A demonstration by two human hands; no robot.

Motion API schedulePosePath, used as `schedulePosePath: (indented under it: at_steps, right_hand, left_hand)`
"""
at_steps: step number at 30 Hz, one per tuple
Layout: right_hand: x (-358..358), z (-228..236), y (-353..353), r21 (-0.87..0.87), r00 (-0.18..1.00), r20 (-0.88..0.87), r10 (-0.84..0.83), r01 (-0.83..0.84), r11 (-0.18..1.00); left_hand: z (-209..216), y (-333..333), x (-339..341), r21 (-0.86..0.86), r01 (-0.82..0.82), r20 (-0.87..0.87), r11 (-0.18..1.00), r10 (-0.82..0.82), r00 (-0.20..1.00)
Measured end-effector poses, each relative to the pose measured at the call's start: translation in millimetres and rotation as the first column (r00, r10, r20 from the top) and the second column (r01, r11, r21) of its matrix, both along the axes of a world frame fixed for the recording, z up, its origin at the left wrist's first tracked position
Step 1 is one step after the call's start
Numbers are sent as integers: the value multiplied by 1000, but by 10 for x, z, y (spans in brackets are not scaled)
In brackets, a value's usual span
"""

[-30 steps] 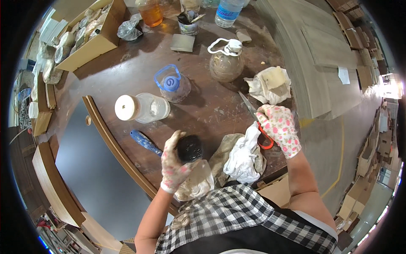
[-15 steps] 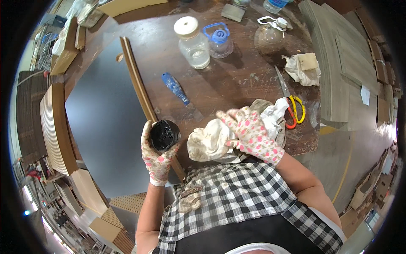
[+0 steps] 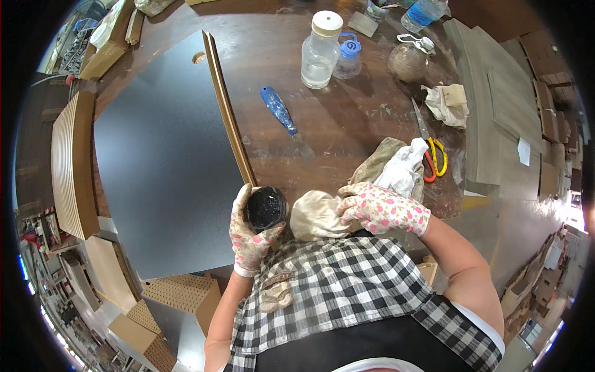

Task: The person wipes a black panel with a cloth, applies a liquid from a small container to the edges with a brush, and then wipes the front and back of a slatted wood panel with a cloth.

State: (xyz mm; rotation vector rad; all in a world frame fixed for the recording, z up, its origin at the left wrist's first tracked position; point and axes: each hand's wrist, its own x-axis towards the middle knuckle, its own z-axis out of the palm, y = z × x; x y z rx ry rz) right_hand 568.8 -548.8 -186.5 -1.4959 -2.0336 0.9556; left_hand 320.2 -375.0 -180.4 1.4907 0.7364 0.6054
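My left hand [image 3: 249,239], in a white glove with pink flowers, is wrapped round a small round tub [image 3: 266,208] of glossy black paste, its mouth facing up. This hand is near the lower end of a dark panel's [image 3: 167,149] brown grooved edge. My right hand [image 3: 385,209], in a matching glove, has its fingers bent and closed on a stained off-white rag [image 3: 317,215] at the table's near edge. Behind that hand lie a white cloth [image 3: 403,167] and a greyish cloth [image 3: 376,160]. A blue-handled putty knife [image 3: 280,111] rests farther up the table.
Clear bottles, one tall with a white lid [image 3: 320,53] and one with a blue cap [image 3: 349,59], stand at the back. Scissors [image 3: 436,155] with red and yellow handles lie right, near a crumpled paper [image 3: 445,106]. Grey boards [image 3: 505,105] are stacked beyond the table.
The view has shifted. My right hand's fingers, spread above the rag before, are now closed on it. The left hand keeps the tub and has come nearer the rag.
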Motion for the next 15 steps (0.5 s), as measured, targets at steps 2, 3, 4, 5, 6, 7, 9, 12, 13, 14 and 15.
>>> schedulePosePath:
  at_steps: [2, 3, 4, 5, 6, 7, 9, 12, 13, 14, 15]
  right_hand:
    - [-53, 51, 103, -196, 943, -326, -70, 5, 981]
    - [-73, 132, 104, -290, 973, -172, -156, 101, 952]
    - [-100, 255, 136, -366, 974, -8, -226, 207, 907]
    - [-87, 159, 100, -193, 967, 22, -255, 254, 948]
    - [-92, 131, 54, -93, 938, 157, -308, 325, 941]
    - [-105, 128, 33, -50, 931, 192, -311, 325, 944]
    - [-169, 68, -22, -49, 899, 333, -286, 320, 946]
    - [-116, -137, -114, -80, 847, 387, -365, 425, 902]
    - [-33, -189, -232, 38, 819, 300, -488, 501, 864]
    - [29, -176, -251, 148, 779, 191, -598, 579, 802]
    - [60, -4, -179, 111, 713, 58, -698, 691, 715]
  left_hand:
    - [-30, 22, -39, 15, 27, 4, 1000, -28, 1000]
    - [-43, 38, -63, 5, 43, 20, 999, -43, 999]
    - [-54, 54, -84, -4, 59, 36, 998, -59, 998]
    - [-67, 65, -90, -9, 64, 44, 998, -63, 997]
    - [-77, 78, -89, -15, 70, 55, 997, -69, 996]
    - [-84, 90, -84, -21, 76, 65, 997, -74, 995]
    - [-81, 116, -65, -6, 102, 70, 995, -101, 992]
    - [-100, 131, -45, 34, 132, 63, 991, -134, 989]
    - [-75, 133, -12, 58, 144, 56, 988, -148, 987]
    - [-76, 134, 16, 85, 160, 43, 983, -164, 986]
    - [-94, 148, 6, 71, 151, 64, 986, -155, 986]
